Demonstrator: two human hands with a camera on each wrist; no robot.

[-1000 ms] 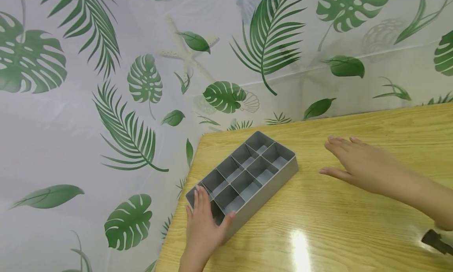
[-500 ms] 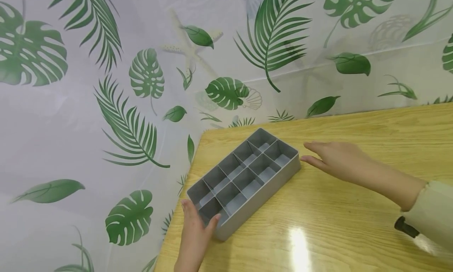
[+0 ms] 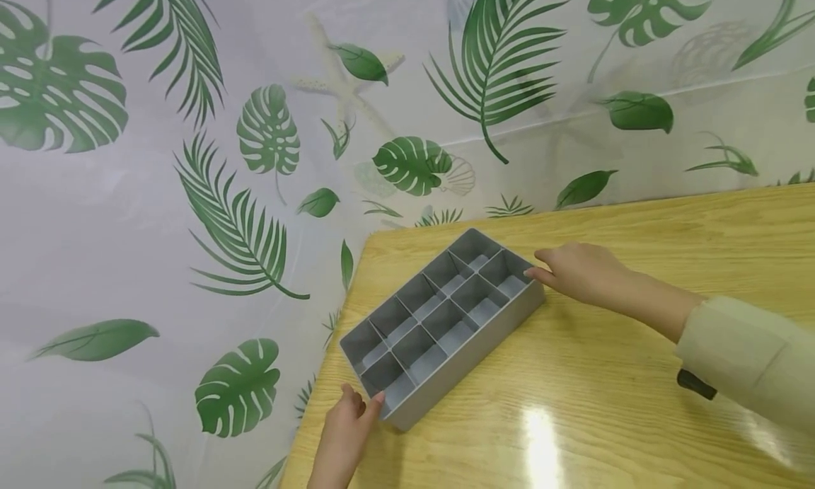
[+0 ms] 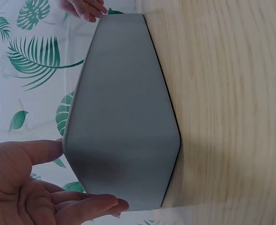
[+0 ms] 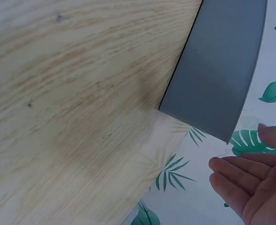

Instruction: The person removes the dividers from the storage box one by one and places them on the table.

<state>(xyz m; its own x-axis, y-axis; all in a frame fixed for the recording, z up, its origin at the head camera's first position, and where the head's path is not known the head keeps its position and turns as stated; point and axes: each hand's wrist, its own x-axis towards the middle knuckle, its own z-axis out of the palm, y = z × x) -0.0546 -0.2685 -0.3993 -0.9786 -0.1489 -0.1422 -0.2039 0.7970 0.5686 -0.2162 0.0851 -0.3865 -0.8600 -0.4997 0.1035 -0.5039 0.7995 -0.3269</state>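
Observation:
A grey box (image 3: 471,357) with two rows of square compartments stands slantwise on the wooden table, its compartments showing bare floors in the head view. My left hand (image 3: 344,432) grips its near end: in the left wrist view the thumb touches the rim at a corner and the bent fingers (image 4: 88,208) lie against the end wall. At the far right corner is my right hand (image 3: 582,273), its thumb overlapping the rim in the head view. The right wrist view shows that hand's fingers (image 5: 236,187) loosely bent beside the box end, with a gap to the wall.
The yellow wood-grain table (image 3: 611,376) ends at a back edge and a left edge close to the box. Behind it hangs a white sheet (image 3: 191,262) with green leaf prints. A black piece (image 3: 696,384) shows under the right sleeve (image 3: 745,347).
My right hand has come left to the box's far corner. My left hand has drawn back from over the compartments to the near end. The box has barely shifted in view.

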